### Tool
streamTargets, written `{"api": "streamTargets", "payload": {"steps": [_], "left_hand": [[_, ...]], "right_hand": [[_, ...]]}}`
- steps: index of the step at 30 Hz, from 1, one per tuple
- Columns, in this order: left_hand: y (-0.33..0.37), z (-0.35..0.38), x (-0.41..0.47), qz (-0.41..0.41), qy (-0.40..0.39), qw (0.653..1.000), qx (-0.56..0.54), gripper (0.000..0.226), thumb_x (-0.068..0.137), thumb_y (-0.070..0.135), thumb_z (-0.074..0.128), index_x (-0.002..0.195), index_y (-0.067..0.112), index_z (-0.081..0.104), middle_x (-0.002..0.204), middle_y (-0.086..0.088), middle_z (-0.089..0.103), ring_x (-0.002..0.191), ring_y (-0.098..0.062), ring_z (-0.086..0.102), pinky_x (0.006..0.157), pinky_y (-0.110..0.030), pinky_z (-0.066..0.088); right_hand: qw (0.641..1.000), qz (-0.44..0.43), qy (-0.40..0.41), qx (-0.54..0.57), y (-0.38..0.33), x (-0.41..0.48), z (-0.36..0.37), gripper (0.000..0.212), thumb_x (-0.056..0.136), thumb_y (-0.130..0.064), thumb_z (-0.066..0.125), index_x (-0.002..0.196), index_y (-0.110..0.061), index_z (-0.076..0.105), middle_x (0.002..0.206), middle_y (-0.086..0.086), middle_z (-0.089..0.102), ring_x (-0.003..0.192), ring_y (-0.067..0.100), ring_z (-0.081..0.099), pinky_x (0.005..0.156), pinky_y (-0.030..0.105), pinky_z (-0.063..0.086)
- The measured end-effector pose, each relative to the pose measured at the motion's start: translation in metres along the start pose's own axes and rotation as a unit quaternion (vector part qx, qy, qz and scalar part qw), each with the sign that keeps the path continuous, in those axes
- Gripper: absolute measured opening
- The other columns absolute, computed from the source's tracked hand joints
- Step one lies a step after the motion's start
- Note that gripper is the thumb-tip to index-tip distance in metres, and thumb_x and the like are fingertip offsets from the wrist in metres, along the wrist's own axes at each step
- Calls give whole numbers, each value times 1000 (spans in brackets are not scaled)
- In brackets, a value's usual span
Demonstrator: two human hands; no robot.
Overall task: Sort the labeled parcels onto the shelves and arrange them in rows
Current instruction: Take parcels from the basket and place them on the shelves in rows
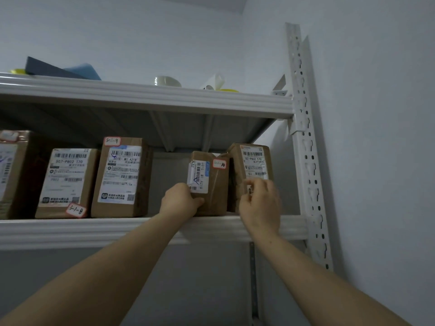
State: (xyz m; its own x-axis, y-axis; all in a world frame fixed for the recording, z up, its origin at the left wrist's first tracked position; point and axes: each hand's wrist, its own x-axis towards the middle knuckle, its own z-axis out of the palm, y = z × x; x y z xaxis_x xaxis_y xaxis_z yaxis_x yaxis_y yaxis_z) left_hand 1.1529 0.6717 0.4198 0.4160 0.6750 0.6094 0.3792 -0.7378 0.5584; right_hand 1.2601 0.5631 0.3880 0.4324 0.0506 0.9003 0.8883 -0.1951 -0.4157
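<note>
The parcel tagged 10 (pixel 209 184) stands on the middle shelf (pixel 94 231), and the grip of the left hand (pixel 181 200) holds its lower corner. Just right of this grip stands the rightmost parcel (pixel 254 161). The right hand (pixel 260 203) is curled before it; whether its grip holds anything, I cannot tell. Left of the left grip, across a gap, stand parcel 3-1-9 (pixel 122 177), parcel 3-1-8 (pixel 68 182) and a cut-off parcel (pixel 11 172): five parcels counted.

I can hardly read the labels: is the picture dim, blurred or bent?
Head view: dim, bluish light; dark shadow under the upper shelf; the wide lens bows the lower shelf and tilts the post; the right hand looks slightly soft; the label on the parcel that the left hand grips is partly readable.
</note>
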Motion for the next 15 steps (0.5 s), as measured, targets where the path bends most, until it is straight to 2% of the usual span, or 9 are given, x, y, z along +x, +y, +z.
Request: {"api": "streamTargets", "payload": {"steps": [4,6,10,12,15], "left_hand": [[1,4,2,-9,-9,1000,-10,26,94,23,57,112,4,57,113,-11,60,97,-25,55,76,-29,41],[2,5,4,-19,-14,999,-25,24,95,23,54,110,5,57,112,-11,61,90,-23,53,75,-30,42],[5,4,5,-39,-13,997,-64,19,96,23,52,106,7,55,105,-11,60,99,-26,57,76,-31,43],[8,3,2,-41,-10,996,-82,22,96,23,53,111,6,54,108,-11,59,100,-25,56,75,-30,43],[9,4,1,-46,-10,994,-97,29,95,24,55,117,5,54,118,-12,60,109,-27,57,77,-30,43]], "right_hand": [[995,89,24,38,20,10,-3,47,88,-23,56,132,-17,40,136,9,36,121,27,43,101,48,41],[990,135,-7,50,26,15,-7,60,87,-37,58,137,-15,33,137,12,36,123,29,41,103,48,38],[973,199,-97,65,33,27,-19,106,76,-58,66,150,-10,8,151,15,24,139,32,25,112,49,25],[963,215,-149,57,35,32,-20,130,62,-67,73,150,-13,-6,155,14,19,142,33,21,114,52,23],[952,228,-193,68,34,39,-12,163,23,-82,75,144,-31,-22,154,11,25,136,33,35,110,57,30]]}}
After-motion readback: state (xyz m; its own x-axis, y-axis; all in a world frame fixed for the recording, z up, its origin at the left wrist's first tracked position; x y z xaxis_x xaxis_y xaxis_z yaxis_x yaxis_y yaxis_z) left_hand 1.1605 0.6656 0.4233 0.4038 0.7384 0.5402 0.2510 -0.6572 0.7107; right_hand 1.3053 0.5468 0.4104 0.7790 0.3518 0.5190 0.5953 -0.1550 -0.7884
